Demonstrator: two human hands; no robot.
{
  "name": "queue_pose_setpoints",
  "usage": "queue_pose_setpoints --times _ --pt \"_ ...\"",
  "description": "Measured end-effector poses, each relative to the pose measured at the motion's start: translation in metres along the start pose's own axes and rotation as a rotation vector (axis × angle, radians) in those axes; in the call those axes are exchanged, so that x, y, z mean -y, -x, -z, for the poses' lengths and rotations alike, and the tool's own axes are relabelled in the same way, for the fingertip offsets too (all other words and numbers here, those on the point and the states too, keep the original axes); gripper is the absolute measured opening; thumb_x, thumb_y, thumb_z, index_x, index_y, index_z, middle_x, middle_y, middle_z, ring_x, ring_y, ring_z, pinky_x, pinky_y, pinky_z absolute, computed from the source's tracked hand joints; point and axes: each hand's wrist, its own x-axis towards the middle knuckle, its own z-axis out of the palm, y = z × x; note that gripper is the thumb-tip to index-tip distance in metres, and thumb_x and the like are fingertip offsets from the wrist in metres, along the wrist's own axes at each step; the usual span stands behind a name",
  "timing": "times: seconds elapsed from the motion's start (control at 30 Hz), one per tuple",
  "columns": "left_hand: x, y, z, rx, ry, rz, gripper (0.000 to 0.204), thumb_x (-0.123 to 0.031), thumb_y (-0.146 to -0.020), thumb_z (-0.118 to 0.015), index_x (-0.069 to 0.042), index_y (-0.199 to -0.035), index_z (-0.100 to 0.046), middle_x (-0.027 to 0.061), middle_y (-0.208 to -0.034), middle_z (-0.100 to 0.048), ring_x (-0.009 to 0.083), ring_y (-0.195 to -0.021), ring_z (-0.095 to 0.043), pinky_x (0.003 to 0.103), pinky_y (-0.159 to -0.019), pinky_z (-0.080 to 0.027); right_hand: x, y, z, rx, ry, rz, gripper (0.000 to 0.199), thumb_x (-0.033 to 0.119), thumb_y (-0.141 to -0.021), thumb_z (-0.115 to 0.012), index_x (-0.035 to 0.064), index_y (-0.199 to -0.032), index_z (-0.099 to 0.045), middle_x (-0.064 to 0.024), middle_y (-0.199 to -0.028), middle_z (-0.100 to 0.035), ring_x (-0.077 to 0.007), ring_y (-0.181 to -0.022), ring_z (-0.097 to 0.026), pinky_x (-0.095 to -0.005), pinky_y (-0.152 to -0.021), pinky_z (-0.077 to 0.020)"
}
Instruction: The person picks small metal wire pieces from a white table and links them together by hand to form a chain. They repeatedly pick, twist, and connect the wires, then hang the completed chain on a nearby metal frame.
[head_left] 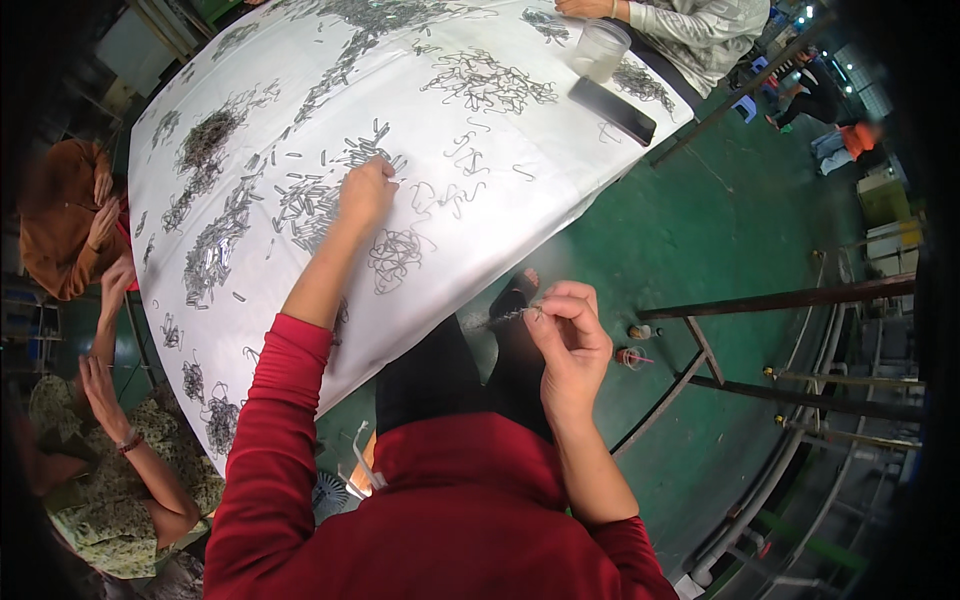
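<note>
Right hand (568,335): raised off the surface, over the green floor (690,240) beside the black-trousered knee. Fingers curled, thumb and fingertips pinching a short row of small grey bent-wire hooks (505,316) that juts out to the left of the hand.

Left hand (366,192): arm in red sleeve stretched forward, hand resting on the white-covered surface (500,210), fingers bunched downward on a scatter of loose grey metal clips (365,152). Whether it grips any cannot be told.

Just nearer than the left hand: a tangled clump of thin wire hooks (395,255). To its left: dense bands of small grey clips (215,245).

Beyond the left hand, to the right: single S-shaped wire hooks (465,160), then a larger tangle of wire hooks (487,85). Further right: a flat black phone (612,110) and a translucent plastic cup (602,50), near another person's pale sleeve (695,28).

Far left of the left hand, off the surface edge: other people's hands (104,222).
</note>
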Motion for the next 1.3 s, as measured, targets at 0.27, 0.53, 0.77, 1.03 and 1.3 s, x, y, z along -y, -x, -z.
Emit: queue_pose_setpoints --times 0.27,0.53,0.77,1.03,1.3 --pt "-0.042 0.023 0.033 0.245 0.156 0.003 0.013 -0.009 -0.080 -0.068 -0.001 -0.089 -0.068 0.0078 -0.078 -0.068 0.0156 -0.072 -0.062 0.028 -0.068 -0.049 -0.006 0.004 0.002 0.010 0.055 0.101 0.012 -0.001 -0.076 -0.073 0.0048 -0.085 -0.067 0.0006 -0.093 -0.053 -0.0082 -0.074 -0.043 -0.0320 -0.101 -0.0290" --pt "-0.155 0.139 0.110 0.553 1.061 0.083 0.014 -0.004 -0.086 -0.067 0.000 -0.099 -0.065 0.0013 -0.087 -0.064 0.0057 -0.077 -0.058 0.020 -0.068 -0.045 -0.004 0.006 -0.002 -0.007 0.119 0.129 0.013 -0.001 -0.075 -0.074 0.0045 -0.085 -0.067 -0.0017 -0.094 -0.055 -0.0098 -0.078 -0.048 -0.0238 -0.068 -0.0392" --pt "-0.171 0.148 0.117 0.415 0.892 -0.147 0.007 -0.003 -0.083 -0.069 -0.004 -0.090 -0.067 0.0010 -0.088 -0.067 0.0070 -0.082 -0.061 0.022 -0.067 -0.047 0.003 0.007 -0.005 0.006 0.149 0.145 0.013 0.001 -0.075 -0.074 0.0058 -0.084 -0.068 -0.0023 -0.093 -0.056 -0.0110 -0.080 -0.052 -0.0244 -0.068 -0.0403" --pt "-0.165 0.146 0.109 0.428 0.946 -0.090 0.006 -0.006 -0.085 -0.068 -0.006 -0.091 -0.068 -0.0011 -0.090 -0.068 0.0074 -0.083 -0.062 0.022 -0.068 -0.046 0.004 0.008 -0.005 0.049 0.138 0.123 0.012 -0.001 -0.074 -0.074 0.0036 -0.083 -0.068 -0.0026 -0.092 -0.056 -0.0115 -0.083 -0.056 -0.0250 -0.075 -0.0450" --pt "-0.159 0.150 0.106 0.390 0.931 -0.267 0.008 -0.002 -0.085 -0.067 -0.004 -0.093 -0.066 0.0039 -0.090 -0.068 0.0104 -0.081 -0.061 0.025 -0.072 -0.047 -0.003 -0.001 0.011 0.241 0.111 0.182 0.021 0.000 -0.073 -0.076 0.0034 -0.092 -0.067 -0.0058 -0.099 -0.056 -0.0139 -0.089 -0.054 -0.0260 -0.077 -0.0430"
